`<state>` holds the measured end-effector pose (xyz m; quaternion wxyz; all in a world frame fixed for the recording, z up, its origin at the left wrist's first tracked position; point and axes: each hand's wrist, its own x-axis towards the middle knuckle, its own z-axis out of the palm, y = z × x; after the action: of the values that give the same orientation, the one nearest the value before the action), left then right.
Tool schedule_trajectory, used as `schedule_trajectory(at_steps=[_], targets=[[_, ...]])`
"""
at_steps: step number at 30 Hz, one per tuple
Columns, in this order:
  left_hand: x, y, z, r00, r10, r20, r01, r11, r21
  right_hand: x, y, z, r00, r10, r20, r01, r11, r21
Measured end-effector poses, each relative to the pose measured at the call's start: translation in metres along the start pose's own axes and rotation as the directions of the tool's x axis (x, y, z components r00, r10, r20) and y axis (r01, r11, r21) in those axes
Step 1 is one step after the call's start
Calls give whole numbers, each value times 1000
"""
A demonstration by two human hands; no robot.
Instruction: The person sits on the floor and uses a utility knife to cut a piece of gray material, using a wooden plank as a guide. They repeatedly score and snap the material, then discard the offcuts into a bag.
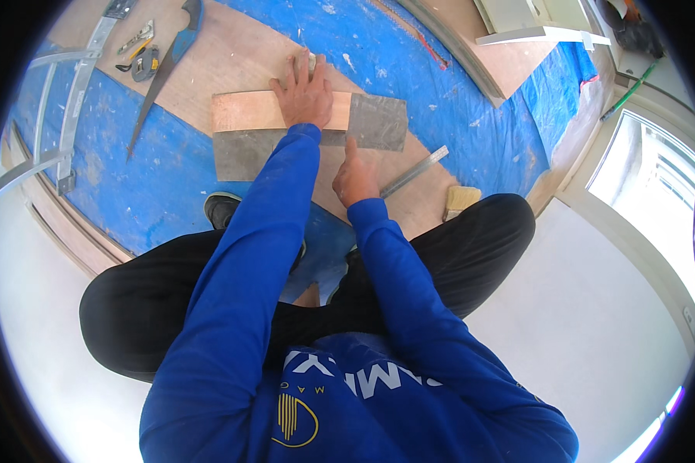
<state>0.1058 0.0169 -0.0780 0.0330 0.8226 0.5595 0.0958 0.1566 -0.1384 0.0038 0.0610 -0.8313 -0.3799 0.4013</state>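
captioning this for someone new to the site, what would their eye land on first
Probably the bright blue sheet spread across the upper part, echoed by the blue sleeves reaching up from below. Near the upper middle, the left hand lies spread on a pale wood-toned piece, the right hand just below. A handsaw lies at upper left.

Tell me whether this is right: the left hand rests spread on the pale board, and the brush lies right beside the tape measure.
The brush's place is wrong: the head view shows the brush lying near the right knee, away from the tape measure. The left hand does rest spread on the pale board.
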Motion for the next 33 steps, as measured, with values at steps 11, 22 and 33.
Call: schedule_trajectory(at_steps=[11,22,33], targets=[[-3,-3,-1,1000,-17,15,17,1000,-4,16,-8,-32,958,-66,-278,140,957,255],[2,-4,0,1000,-4,-17,4,1000,-18,70,-11,-34,986,-61,-157,96,970,222],[2,-2,0,1000,4,-28,-5,999,-35,29,-11,-31,998,-51,-42,53,997,62]])
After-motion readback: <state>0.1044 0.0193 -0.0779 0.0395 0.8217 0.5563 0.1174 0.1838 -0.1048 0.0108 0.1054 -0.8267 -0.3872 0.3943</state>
